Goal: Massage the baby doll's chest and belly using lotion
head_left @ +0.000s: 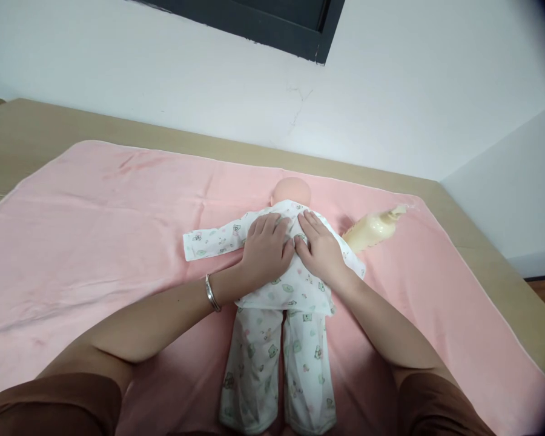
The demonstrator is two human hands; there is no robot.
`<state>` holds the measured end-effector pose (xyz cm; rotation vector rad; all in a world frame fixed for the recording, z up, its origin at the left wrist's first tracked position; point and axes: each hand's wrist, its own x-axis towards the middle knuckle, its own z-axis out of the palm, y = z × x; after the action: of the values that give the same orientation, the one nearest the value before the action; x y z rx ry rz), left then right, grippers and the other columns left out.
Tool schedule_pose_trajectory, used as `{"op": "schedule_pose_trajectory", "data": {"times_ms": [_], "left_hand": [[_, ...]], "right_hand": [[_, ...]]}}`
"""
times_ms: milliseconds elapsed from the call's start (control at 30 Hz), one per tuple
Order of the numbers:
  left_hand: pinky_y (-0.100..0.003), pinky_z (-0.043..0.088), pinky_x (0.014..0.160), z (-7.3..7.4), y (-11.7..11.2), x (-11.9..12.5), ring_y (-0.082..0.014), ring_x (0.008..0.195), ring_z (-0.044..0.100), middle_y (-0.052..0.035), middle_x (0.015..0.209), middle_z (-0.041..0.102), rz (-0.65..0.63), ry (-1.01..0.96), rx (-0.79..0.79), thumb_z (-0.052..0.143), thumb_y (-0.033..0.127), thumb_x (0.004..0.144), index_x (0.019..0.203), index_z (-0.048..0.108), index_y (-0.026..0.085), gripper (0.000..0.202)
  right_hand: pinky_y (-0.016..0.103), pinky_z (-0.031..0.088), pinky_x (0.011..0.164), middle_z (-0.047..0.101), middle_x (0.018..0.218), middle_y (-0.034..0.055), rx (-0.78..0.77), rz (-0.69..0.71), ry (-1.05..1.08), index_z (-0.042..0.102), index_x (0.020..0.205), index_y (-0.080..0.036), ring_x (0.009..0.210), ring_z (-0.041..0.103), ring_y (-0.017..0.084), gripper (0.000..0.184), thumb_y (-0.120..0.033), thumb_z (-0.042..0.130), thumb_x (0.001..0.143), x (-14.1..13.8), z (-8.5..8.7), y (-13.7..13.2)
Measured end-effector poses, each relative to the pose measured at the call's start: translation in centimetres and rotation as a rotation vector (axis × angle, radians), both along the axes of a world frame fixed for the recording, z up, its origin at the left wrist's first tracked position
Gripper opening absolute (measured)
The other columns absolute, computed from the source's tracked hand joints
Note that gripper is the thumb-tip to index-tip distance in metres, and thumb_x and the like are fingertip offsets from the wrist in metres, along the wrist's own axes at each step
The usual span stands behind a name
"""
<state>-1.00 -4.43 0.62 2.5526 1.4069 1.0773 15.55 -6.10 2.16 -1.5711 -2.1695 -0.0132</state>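
A baby doll (291,189) lies face down, its bald head away from me. It wears a white printed top (286,293) and matching trousers (254,369). My left hand (267,247) rests flat on the left half of its upper back, fingers stretched toward the head. On the other half lies my right hand (320,248), also flat with fingers extended. The two thumbs nearly meet in the middle. One sleeve stretches out to the left; the other is partly behind my right forearm. Neither hand grasps anything.
Beneath the doll a pink blanket (95,242) covers much of the wooden table (181,136). A cream-coloured pump bottle (375,229) lies on its side right of the doll. Behind the table rises a white wall (209,85) with a dark frame (281,30).
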Motion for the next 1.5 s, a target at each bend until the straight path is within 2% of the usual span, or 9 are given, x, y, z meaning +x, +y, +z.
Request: {"op": "schedule_pose_trajectory", "data": {"times_ms": [100, 333, 533, 633, 800, 867, 1000, 1233, 1500], "left_hand": [[-0.049, 0.036, 0.107, -0.1, 0.3, 0.0, -0.0314, 0.125, 0.045, -0.0175, 0.133, 0.051, 0.004, 0.005, 0.003, 0.047, 0.027, 0.089, 0.13, 0.05, 0.011, 0.044], [-0.044, 0.044, 0.089, -0.1, -0.2, -0.3, -0.0272, 0.098, 0.054, -0.0113, 0.099, 0.062, -0.061, 0.023, 0.086, 0.048, 0.021, 0.085, 0.096, 0.063, 0.018, 0.019], [-0.049, 0.039, 0.104, 0.0, -0.2, 0.0, -0.0321, 0.121, 0.048, -0.0176, 0.129, 0.054, 0.013, 0.038, 0.052, 0.047, 0.024, 0.087, 0.125, 0.054, 0.012, 0.04], [-0.05, 0.037, 0.107, -0.3, 0.1, 0.0, -0.0323, 0.127, 0.046, -0.0191, 0.133, 0.053, -0.024, 0.025, 0.097, 0.047, 0.024, 0.087, 0.127, 0.052, 0.01, 0.042], [-0.044, 0.049, 0.09, -0.5, 0.1, -0.3, -0.0284, 0.102, 0.057, -0.0133, 0.101, 0.064, -0.108, 0.0, 0.185, 0.049, 0.02, 0.086, 0.099, 0.062, 0.015, 0.02], [-0.044, 0.049, 0.087, -0.4, 0.0, -0.3, -0.0281, 0.099, 0.057, -0.0126, 0.099, 0.064, -0.104, -0.001, 0.176, 0.049, 0.02, 0.085, 0.095, 0.062, 0.016, 0.017], [-0.047, 0.046, 0.095, -0.1, -0.1, -0.1, -0.0299, 0.109, 0.053, -0.0152, 0.115, 0.059, -0.043, -0.006, 0.091, 0.047, 0.022, 0.086, 0.11, 0.06, 0.015, 0.028], [-0.052, 0.031, 0.114, -0.1, 0.3, 0.1, -0.0334, 0.133, 0.04, -0.0193, 0.14, 0.047, -0.019, 0.014, -0.062, 0.046, 0.025, 0.087, 0.133, 0.048, 0.009, 0.049], [-0.057, 0.024, 0.117, -0.3, 0.9, 0.0, -0.0349, 0.14, 0.034, -0.0186, 0.146, 0.043, -0.04, -0.006, -0.12, 0.049, 0.028, 0.084, 0.138, 0.043, 0.011, 0.056]], "right_hand": [[0.05, 0.036, 0.116, 0.045, 0.149, 0.0167, 0.027, 0.009, -0.014, 0.046, 0.142, -0.008, 0.142, 0.037, 0.028, 0.053, -0.033, 0.043, 0.095, 0.2, -0.2, 0.4], [0.047, 0.043, 0.112, 0.056, 0.138, 0.0186, 0.152, -0.006, -0.175, 0.056, 0.133, -0.005, 0.134, 0.048, 0.03, 0.043, -0.022, 0.04, 0.096, -1.4, -0.5, -2.6], [0.044, 0.042, 0.114, 0.052, 0.144, 0.0142, 0.107, -0.011, -0.095, 0.053, 0.137, -0.008, 0.138, 0.044, 0.027, 0.047, -0.025, 0.043, 0.093, -0.6, -0.2, -1.0], [0.045, 0.041, 0.114, 0.05, 0.145, 0.0157, 0.091, -0.004, -0.068, 0.051, 0.138, -0.007, 0.139, 0.043, 0.028, 0.05, -0.029, 0.045, 0.093, -0.2, -0.2, -0.3], [0.043, 0.046, 0.109, 0.058, 0.137, 0.0156, 0.198, -0.013, -0.108, 0.059, 0.129, -0.008, 0.131, 0.052, 0.028, 0.041, -0.024, 0.041, 0.096, -0.8, -0.8, -1.5], [0.043, 0.047, 0.108, 0.059, 0.136, 0.0137, 0.215, -0.016, -0.111, 0.06, 0.129, -0.01, 0.13, 0.053, 0.028, 0.04, -0.023, 0.041, 0.096, -0.9, -0.8, -1.8], [0.043, 0.046, 0.109, 0.056, 0.141, 0.0109, 0.15, -0.024, -0.109, 0.055, 0.135, -0.012, 0.131, 0.05, 0.027, 0.044, -0.026, 0.041, 0.096, -0.7, -0.3, -1.2], [0.049, 0.037, 0.114, 0.046, 0.148, 0.0165, 0.073, 0.058, -0.102, 0.046, 0.141, -0.005, 0.136, 0.039, 0.03, 0.053, -0.028, 0.041, 0.094, 0.0, -0.2, -0.1], [0.052, 0.037, 0.11, 0.047, 0.148, 0.012, 0.096, 0.173, 0.006, 0.049, 0.14, -0.013, 0.131, 0.043, 0.031, 0.054, -0.034, 0.049, 0.09, 1.8, -0.9, 1.6]]}}
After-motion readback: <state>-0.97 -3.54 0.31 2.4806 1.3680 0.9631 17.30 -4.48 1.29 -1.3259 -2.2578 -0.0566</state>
